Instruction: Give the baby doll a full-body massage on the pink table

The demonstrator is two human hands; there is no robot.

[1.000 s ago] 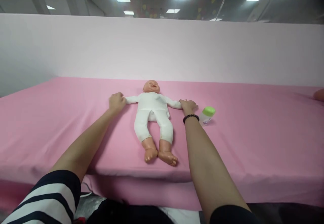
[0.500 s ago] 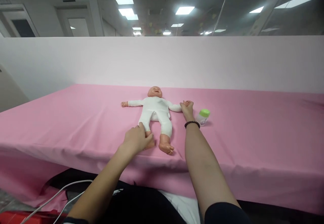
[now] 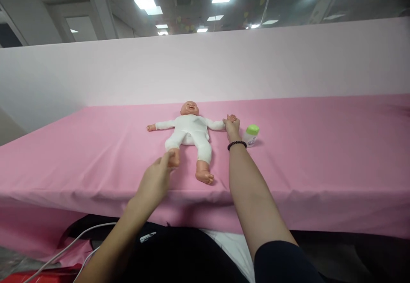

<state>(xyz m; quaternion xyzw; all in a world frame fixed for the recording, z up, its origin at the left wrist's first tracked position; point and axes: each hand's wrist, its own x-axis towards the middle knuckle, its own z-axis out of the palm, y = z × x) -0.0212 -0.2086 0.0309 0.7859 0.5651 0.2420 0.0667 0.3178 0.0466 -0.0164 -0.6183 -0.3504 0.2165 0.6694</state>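
A baby doll (image 3: 191, 125) in a white suit lies on its back on the pink-covered table, arms spread, head toward the wall. My left hand (image 3: 155, 180) is at the doll's foot on the left side, fingers closed round it near the ankle; part of that foot is hidden. With my right hand (image 3: 232, 129) I grip the doll's wrist on the right side, and its small fingers stick out above my grip. Just right of that hand stands a clear bottle with a green cap (image 3: 251, 134). The doll's other foot (image 3: 204, 174) rests on the cloth.
The pink cloth (image 3: 304, 155) hangs over the table's front edge. Behind the table rises a low white wall (image 3: 205, 67) with glass above it. At lower left are a white cable (image 3: 68, 249) and a red object (image 3: 51, 275).
My left hand has moved left and the doll's leg there is now turned further outward. My right hand keeps its grip on the doll's wrist. The camera view has shifted and tilted slightly.
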